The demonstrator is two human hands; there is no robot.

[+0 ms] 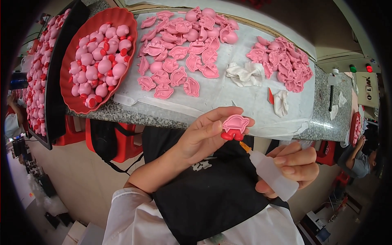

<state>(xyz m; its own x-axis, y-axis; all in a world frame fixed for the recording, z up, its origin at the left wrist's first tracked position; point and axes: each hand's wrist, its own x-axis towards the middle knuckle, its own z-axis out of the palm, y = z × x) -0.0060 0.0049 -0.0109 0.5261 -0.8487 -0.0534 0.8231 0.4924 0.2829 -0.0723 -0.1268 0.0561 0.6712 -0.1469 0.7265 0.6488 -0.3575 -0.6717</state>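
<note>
Between the thumb and fingers of my left hand (206, 132) is a pink toy half-shell (235, 123), its hollow side facing me. Small red feet (233, 135) show at its lower edge. My right hand (298, 165) is wrapped round a translucent white squeeze bottle (274, 175). The bottle is tilted, and its orange nozzle (245, 147) points up at the red feet, very close to them; whether it touches I cannot tell. Both hands are in front of the table's near edge, above my black apron (204, 196).
Pink half-shells (178, 53) lie spread on white paper (228, 96), with a second heap (281, 61) at right. Crumpled white cloths (246, 74) lie between. A red scalloped basin (130, 24) holds pink and red toy parts. Beyond it stands a black tray (53, 81) of similar parts.
</note>
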